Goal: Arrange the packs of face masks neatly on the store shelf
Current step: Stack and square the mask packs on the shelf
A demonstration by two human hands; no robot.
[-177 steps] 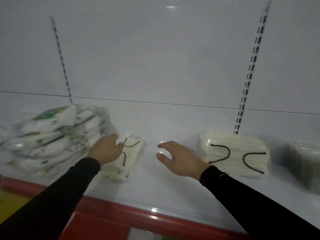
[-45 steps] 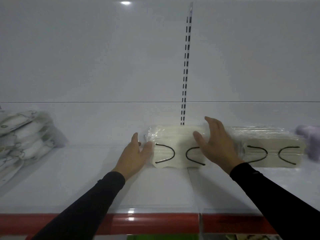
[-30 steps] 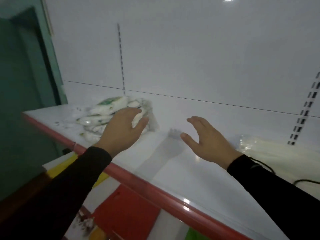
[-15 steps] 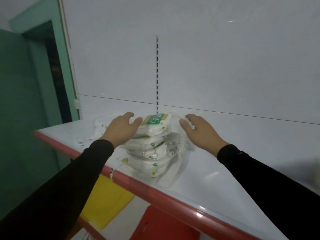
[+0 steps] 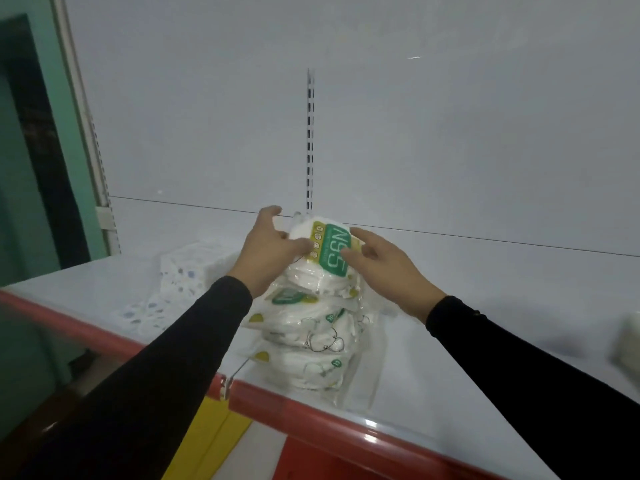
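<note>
Left hand (image 5: 268,245) and right hand (image 5: 382,268) pinching the top N95 pack (image 5: 329,249) from either side, atop the stack (image 5: 311,327) near the shelf (image 5: 450,341) edge.

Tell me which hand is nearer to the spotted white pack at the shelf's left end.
Left. The left hand grips the N95 pack just right of the spotted pack; the right hand is farther right.

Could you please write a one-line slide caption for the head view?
Both hands, left hand and right hand, grip the top green-labelled N95 mask pack on a stack on the white shelf.
</note>
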